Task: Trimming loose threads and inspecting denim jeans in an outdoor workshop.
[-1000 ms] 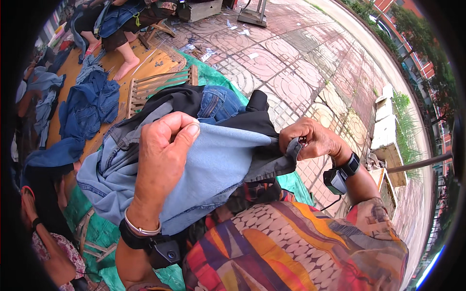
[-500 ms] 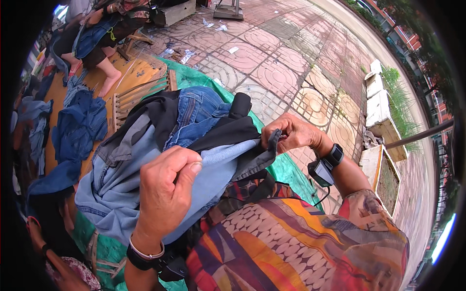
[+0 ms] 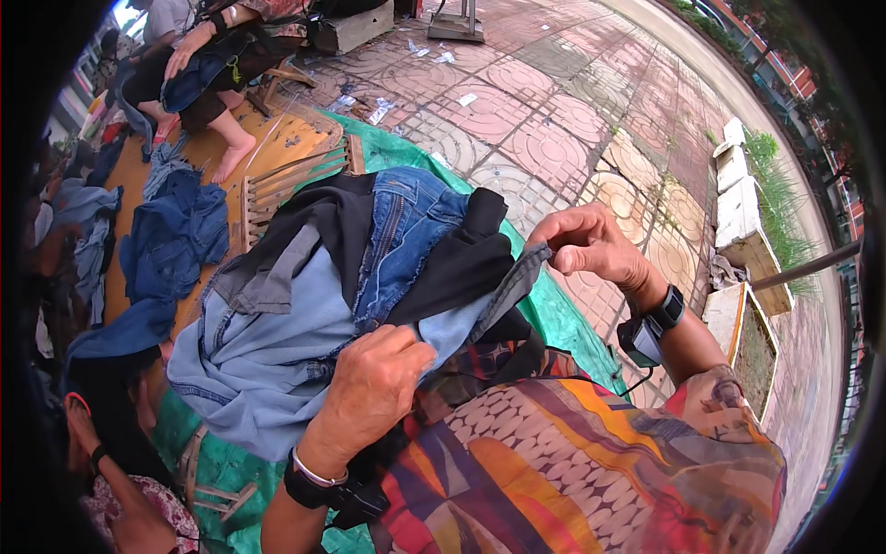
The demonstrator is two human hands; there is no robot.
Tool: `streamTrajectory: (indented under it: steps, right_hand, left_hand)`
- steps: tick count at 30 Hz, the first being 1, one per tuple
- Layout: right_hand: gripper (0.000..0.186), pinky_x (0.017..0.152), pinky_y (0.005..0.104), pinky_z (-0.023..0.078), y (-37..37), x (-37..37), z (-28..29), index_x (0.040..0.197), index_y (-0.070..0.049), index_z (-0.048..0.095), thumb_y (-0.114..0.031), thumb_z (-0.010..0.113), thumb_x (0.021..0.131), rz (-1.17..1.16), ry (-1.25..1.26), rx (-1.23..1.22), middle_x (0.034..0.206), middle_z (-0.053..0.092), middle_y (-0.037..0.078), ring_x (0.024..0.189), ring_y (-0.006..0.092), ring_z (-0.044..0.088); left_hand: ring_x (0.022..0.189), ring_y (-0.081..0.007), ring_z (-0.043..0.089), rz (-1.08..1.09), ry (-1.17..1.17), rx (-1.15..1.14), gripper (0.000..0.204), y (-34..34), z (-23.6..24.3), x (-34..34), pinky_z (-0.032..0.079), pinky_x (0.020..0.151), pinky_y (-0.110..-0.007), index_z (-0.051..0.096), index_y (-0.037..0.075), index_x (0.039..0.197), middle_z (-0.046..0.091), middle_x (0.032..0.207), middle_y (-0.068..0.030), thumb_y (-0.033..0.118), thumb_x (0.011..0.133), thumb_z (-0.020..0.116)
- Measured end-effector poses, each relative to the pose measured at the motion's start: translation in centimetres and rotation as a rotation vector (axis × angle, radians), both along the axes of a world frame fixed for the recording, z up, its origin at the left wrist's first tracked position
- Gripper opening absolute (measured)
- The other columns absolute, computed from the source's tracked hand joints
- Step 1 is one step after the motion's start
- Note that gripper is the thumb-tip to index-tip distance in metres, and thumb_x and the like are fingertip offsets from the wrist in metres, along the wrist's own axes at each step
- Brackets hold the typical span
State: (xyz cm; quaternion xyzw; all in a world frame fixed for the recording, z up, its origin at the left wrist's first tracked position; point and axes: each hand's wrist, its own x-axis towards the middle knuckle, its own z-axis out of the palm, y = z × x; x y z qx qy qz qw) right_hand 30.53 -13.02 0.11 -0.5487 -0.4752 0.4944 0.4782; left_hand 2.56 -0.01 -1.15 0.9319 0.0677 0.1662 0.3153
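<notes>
Right now my left hand (image 3: 374,383) is closed in a fist on the pale blue denim garment (image 3: 277,342), bunching its cloth just above my patterned shirt (image 3: 572,462). My right hand (image 3: 591,245) is raised to the right of it, thumb and fingertips pinched shut on a grey-blue edge of the same garment, which stretches taut between the two hands. That garment lies across my lap on top of a heap: a black piece of clothing (image 3: 452,263) is draped over it, and a darker blue denim jacket (image 3: 401,231) shows between the black folds. Under the heap a green tarp (image 3: 563,314) covers the ground, and past it runs the patterned brick pavement (image 3: 554,129). A wooden slatted pallet (image 3: 286,180) sits on the far left side of the tarp, with more dark blue jeans (image 3: 175,240) piled beside it on an orange mat. Another person's bare foot (image 3: 231,157) rests on that mat, well apart from my hands. I wear a black watch (image 3: 666,307) on my right wrist.
</notes>
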Motion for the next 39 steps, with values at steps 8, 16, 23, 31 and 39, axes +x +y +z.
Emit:
streamTrajectory:
  steps: [8, 16, 23, 31, 39]
  right_hand:
    - [0.024, 0.061, 0.0410, 0.044, 2.9, 0.6, 5.5, 0.079, -0.003, 0.055, -0.018, 0.071, 0.067, 0.121, -1.500, -0.042, 0.077, 0.057, 0.010, 0.073, 0.0312, 0.059]
    - [0.022, 0.057, 0.0387, 0.044, 4.0, -7.0, 0.2, 0.080, -0.003, 0.054, -0.014, 0.069, 0.067, 0.161, -1.120, 0.294, 0.083, 0.050, 0.009, 0.071, 0.0307, 0.056]
    - [0.013, 0.058, 0.0337, 0.044, 8.1, -4.3, -0.3, 0.080, -0.002, 0.059, -0.002, 0.065, 0.068, -0.042, -0.633, 0.272, 0.075, 0.061, 0.010, 0.071, 0.0263, 0.059]
    - [0.005, 0.060, 0.0217, 0.037, 9.2, -4.8, 1.8, 0.081, 0.000, 0.057, -0.004, 0.059, 0.077, 0.036, -0.375, 0.094, 0.068, 0.052, -0.004, 0.066, 0.0039, 0.044]
    - [0.010, 0.061, 0.0200, 0.038, 9.0, -3.6, 1.8, 0.081, -0.002, 0.062, -0.010, 0.061, 0.076, 0.017, -0.070, -0.084, 0.071, 0.055, -0.004, 0.067, 0.0053, 0.048]
  left_hand:
    - [0.070, -0.0285, 0.055, 0.014, -0.012, -0.006, 0.008, 0.1, -0.1, -0.6, 0.044, 0.062, -0.036, 0.060, 0.000, 0.078, 0.054, 0.074, -0.0109, -0.002, 0.070, 0.059]
    - [0.076, -0.0305, 0.056, 0.044, -0.109, -0.014, 0.008, -0.2, 0.3, 0.0, 0.046, 0.068, -0.037, 0.058, -0.001, 0.076, 0.058, 0.085, -0.0123, -0.004, 0.069, 0.059]
    - [0.093, -0.0338, 0.058, -0.057, -0.119, -0.040, 0.003, -0.1, -0.5, -0.3, 0.046, 0.081, -0.037, 0.054, -0.001, 0.075, 0.062, 0.098, -0.0156, -0.001, 0.073, 0.057]
    - [0.086, -0.0321, 0.057, -0.111, -0.009, -0.062, 0.003, 0.1, 0.5, -0.8, 0.046, 0.077, -0.037, 0.053, -0.001, 0.076, 0.060, 0.086, -0.0150, 0.002, 0.077, 0.053]
    - [0.075, -0.0308, 0.052, -0.074, 0.053, 0.031, 0.007, 0.4, 0.8, 0.1, 0.043, 0.065, -0.039, 0.049, 0.001, 0.075, 0.050, 0.070, -0.0124, 0.003, 0.076, 0.056]
